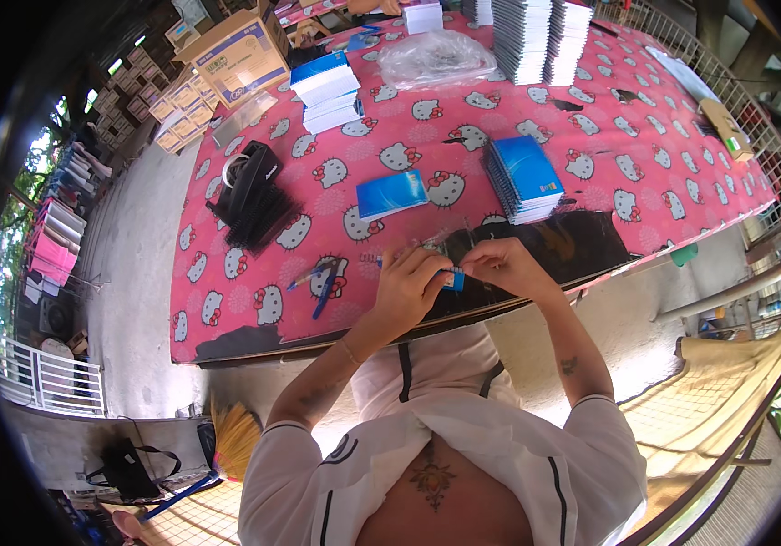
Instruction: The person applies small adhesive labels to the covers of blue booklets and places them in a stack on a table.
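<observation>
At the table's near edge, my left hand (pixel 411 280) holds down a small blue spiral notebook (pixel 453 281), covering most of it. A wire coil shows along its edge. My right hand (pixel 502 266) has its thumb and fingers pinched together at the coil's right end; what lies between them is too small to make out. Beyond my hands lies a thin pile of blue-covered pads (pixel 392 195). To its right stands a stack of blue spiral notebooks (pixel 524 177). A blue pen (pixel 324 297) rests left of my left hand.
A black tape dispenser (pixel 252 187) stands at the left beside black binding coils (pixel 261 220). Farther back are a blue-and-white pad stack (pixel 327 96), a clear plastic bag (pixel 436 60) and tall notebook stacks (pixel 523 45). A cardboard box (pixel 240 56) stands at the far left.
</observation>
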The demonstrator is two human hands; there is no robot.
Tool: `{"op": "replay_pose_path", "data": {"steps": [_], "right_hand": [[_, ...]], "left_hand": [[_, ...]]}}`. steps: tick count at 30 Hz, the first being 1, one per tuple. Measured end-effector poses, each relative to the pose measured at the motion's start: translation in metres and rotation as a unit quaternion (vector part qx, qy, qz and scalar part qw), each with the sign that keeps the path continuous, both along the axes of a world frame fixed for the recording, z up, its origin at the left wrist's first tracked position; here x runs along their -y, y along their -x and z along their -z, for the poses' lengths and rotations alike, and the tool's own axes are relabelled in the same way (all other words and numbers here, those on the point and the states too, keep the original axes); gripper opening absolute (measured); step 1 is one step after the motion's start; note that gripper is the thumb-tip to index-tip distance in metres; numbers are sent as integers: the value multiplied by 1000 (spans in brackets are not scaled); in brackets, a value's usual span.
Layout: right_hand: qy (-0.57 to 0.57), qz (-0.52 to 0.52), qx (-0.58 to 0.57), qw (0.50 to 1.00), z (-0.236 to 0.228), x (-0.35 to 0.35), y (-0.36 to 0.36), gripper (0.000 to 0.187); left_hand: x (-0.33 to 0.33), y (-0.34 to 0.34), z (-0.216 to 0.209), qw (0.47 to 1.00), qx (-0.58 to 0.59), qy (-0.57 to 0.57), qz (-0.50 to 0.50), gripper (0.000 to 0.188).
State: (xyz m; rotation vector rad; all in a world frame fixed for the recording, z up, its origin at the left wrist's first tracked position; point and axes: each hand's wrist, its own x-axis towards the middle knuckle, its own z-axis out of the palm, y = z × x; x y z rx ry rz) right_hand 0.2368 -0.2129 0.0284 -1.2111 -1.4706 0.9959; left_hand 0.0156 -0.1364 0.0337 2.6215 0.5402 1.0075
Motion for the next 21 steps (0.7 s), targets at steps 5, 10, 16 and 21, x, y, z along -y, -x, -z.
{"op": "replay_pose_path", "data": {"steps": [5, 10, 16, 21], "right_hand": [[-126, 51, 131, 982, -6, -1, 20, 15], [-113, 183, 73, 974, -9, 6, 18, 18], [-192, 201, -179, 944, -71, 9, -3, 54], [-112, 216, -180, 953, -94, -29, -91, 54]], "left_hand": [[5, 0, -13, 999, -35, -34, -4, 24], [-10, -9, -41, 993, -113, -23, 13, 26], [-18, -103, -97, 977, 139, 93, 135, 30], [-96, -170, -128, 992, 95, 27, 84, 35]]}}
